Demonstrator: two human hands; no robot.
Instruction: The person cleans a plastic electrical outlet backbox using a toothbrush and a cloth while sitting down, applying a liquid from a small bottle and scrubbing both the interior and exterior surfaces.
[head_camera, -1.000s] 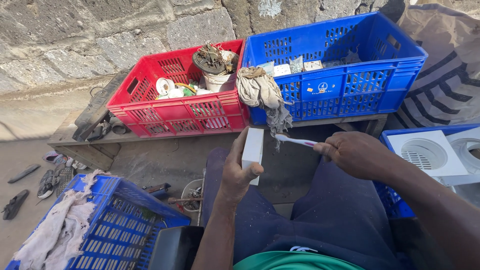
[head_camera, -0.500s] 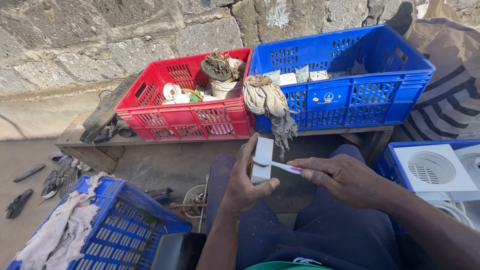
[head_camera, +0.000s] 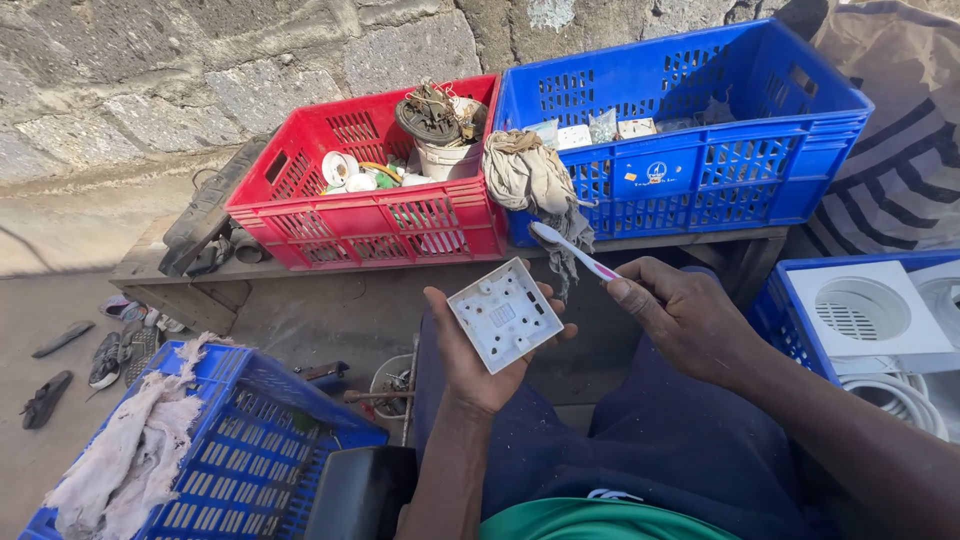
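Near the centre of the frame the left hand (head_camera: 478, 352) holds a square white switch plate (head_camera: 504, 314) by its lower edge, fingers clamped around it from behind, its face tilted up toward the camera. Just right of it, the right hand (head_camera: 690, 318) has its fingers closed on the pink-and-white handle of a toothbrush (head_camera: 570, 249), whose bristled head points toward the upper left, just above the plate and apart from it. Behind the hands a low wooden bench (head_camera: 300, 268) carries a red crate (head_camera: 370, 215) of odd parts and a blue crate (head_camera: 700, 140), with a dirty rag (head_camera: 530, 175) draped over the rim between them. At the lower left a second blue crate (head_camera: 240, 460) holds pale cloth (head_camera: 130, 460).
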